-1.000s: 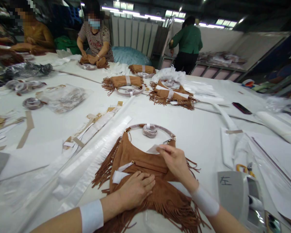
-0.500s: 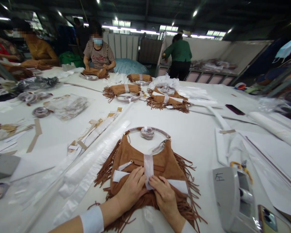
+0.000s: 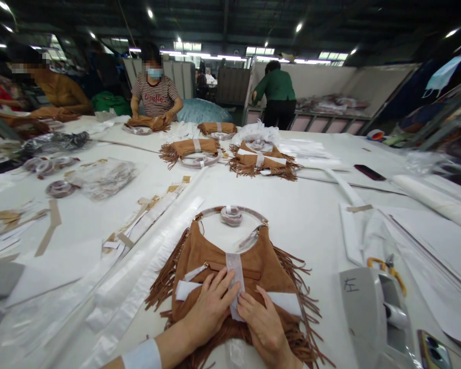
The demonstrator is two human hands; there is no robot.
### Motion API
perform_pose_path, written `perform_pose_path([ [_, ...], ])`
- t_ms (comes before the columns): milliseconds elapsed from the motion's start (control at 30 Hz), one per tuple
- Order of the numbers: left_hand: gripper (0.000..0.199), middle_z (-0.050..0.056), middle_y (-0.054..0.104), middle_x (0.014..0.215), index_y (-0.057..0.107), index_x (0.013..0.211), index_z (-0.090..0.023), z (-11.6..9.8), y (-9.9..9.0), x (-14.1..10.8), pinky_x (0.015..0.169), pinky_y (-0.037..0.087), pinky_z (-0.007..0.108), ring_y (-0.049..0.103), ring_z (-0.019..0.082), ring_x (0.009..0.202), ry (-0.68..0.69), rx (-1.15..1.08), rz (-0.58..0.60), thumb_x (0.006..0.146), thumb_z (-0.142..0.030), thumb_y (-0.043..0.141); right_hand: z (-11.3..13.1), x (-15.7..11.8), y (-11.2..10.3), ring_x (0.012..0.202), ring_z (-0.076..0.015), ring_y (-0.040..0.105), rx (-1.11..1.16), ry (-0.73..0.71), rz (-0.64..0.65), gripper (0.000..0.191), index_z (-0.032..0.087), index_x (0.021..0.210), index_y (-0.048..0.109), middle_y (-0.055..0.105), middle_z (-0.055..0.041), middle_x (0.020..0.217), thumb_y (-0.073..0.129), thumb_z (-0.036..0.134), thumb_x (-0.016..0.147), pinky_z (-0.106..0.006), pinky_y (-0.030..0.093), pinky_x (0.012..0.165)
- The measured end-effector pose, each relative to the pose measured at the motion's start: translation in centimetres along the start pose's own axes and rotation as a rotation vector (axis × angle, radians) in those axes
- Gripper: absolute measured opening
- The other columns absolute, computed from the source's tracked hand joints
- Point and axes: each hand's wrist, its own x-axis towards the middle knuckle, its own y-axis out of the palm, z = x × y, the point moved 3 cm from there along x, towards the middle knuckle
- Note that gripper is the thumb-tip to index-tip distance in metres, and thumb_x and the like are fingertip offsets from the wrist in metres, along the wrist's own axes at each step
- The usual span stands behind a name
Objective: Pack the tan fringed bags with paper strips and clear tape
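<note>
A brown suede handbag (image 3: 207, 243) with long fringe on both sides lies flat on the white table before me, its wrapped handle arching away. Down the bag's middle runs a pale translucent strip (image 3: 235, 262). My left hand (image 3: 209, 310) rests on the bag's front with fingers stretched out, the fingertips against the strip's left edge. Near the strip's lower end, my right hand (image 3: 265, 328) lies on the bag, thumb apart from the fingers. White paper bands (image 3: 286, 302) show beside both hands. A coiled wrapped strap (image 3: 231, 216) sits inside the handle's arch.
A grey tape dispenser (image 3: 372, 312) stands at right, a phone (image 3: 434, 348) beside it. Rolled plastic film (image 3: 149, 266) lies at left. Farther back are more fringed bags (image 3: 263, 161). Across the table, a person in a striped shirt (image 3: 153, 95) handles another bag.
My left hand has slid slightly up and flattened over the strip's edge, fingers more spread. My right hand stays near the strip's lower end. The view has shifted slightly.
</note>
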Motion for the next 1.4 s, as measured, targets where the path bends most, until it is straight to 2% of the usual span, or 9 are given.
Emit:
perform_pose_path([
  [167,0.079,0.015,0.016,0.156,0.015,0.149,-0.022,-0.1,0.1,-0.3,0.107,0.033,0.054,0.013,0.032,0.143,-0.050,-0.062,-0.054,0.082,-0.005,0.051,-0.2,1.0,-0.9,0.099,-0.0184,0.066,-0.027,0.110,-0.059,0.029,0.022,0.108,0.059,0.072,-0.0040,0.099,0.044,0.006,0.089,-0.043,0.046,0.098],
  [300,0.082,0.020,0.017,0.155,0.016,0.148,-0.016,-0.3,-0.1,0.0,0.106,0.036,0.052,0.022,0.033,0.140,-0.149,-0.083,-0.006,0.080,-0.013,0.061,-3.7,4.9,-2.2,0.078,-0.0176,0.067,0.016,0.562,-0.133,0.016,0.022,0.093,0.063,0.072,-0.0033,0.086,0.047,0.022,0.092,-0.030,0.051,0.072],
  [400,0.082,0.020,0.012,0.156,0.023,0.147,-0.017,-0.5,-0.8,1.2,0.100,0.040,0.054,0.039,0.037,0.129,-0.233,-0.048,0.121,0.077,-0.017,0.066,-8.4,9.6,-2.5,0.068,-0.0180,0.063,0.077,0.813,-0.039,0.023,0.021,0.083,0.063,0.070,-0.0027,0.077,0.050,0.038,0.089,-0.029,0.048,0.064],
  [633,0.086,0.022,0.012,0.155,0.030,0.145,-0.012,0.1,-1.7,3.5,0.098,0.039,0.056,0.047,0.040,0.119,-0.285,-0.027,0.338,0.073,-0.035,0.070,-18.1,16.9,2.7,0.060,-0.0153,0.060,0.165,0.805,0.232,0.024,0.019,0.067,0.065,0.068,-0.0014,0.064,0.050,0.030,0.082,-0.024,0.042,0.060],
  [767,0.088,0.023,0.010,0.155,0.028,0.146,-0.011,0.6,-1.4,3.7,0.101,0.037,0.056,0.045,0.041,0.121,-0.270,-0.071,0.384,0.074,-0.041,0.068,-20.0,17.7,6.2,0.056,-0.0151,0.058,0.111,0.798,0.298,0.022,0.018,0.066,0.069,0.067,-0.0019,0.060,0.053,0.026,0.080,-0.024,0.038,0.057],
  [933,0.089,0.020,0.008,0.156,0.025,0.147,-0.013,0.8,-1.4,3.8,0.104,0.034,0.056,0.041,0.041,0.126,-0.283,-0.113,0.407,0.074,-0.043,0.066,-21.0,18.9,7.8,0.059,-0.0163,0.058,0.025,0.789,0.302,0.022,0.017,0.069,0.071,0.070,-0.0058,0.065,0.053,0.022,0.080,-0.026,0.036,0.057],
  [1067,0.089,0.021,0.004,0.156,0.024,0.148,-0.011,0.8,-1.7,3.9,0.106,0.033,0.055,0.039,0.041,0.127,-0.278,-0.106,0.437,0.076,-0.045,0.065,-20.7,20.2,7.3,0.064,-0.0177,0.060,0.010,0.769,0.272,0.022,0.016,0.074,0.073,0.072,-0.0085,0.074,0.054,0.024,0.081,-0.026,0.039,0.062],
  [1167,0.088,0.021,0.003,0.156,0.022,0.148,-0.010,0.9,-2.0,3.9,0.106,0.032,0.054,0.038,0.040,0.129,-0.262,-0.095,0.452,0.078,-0.045,0.062,-18.4,20.2,4.9,0.069,-0.0173,0.063,0.047,0.738,0.249,0.024,0.018,0.080,0.073,0.074,-0.0058,0.079,0.053,0.029,0.086,-0.025,0.043,0.066],
  [1400,0.079,0.020,0.025,0.152,0.031,0.143,-0.014,1.0,-2.6,3.7,0.103,0.036,0.050,0.044,0.035,0.123,-0.227,-0.132,0.374,0.077,-0.042,0.065,-5.2,12.2,-3.4,0.086,-0.0188,0.068,0.241,0.522,0.147,0.019,0.024,0.092,0.070,0.073,-0.0034,0.094,0.052,0.031,0.090,-0.030,0.053,0.079],
])
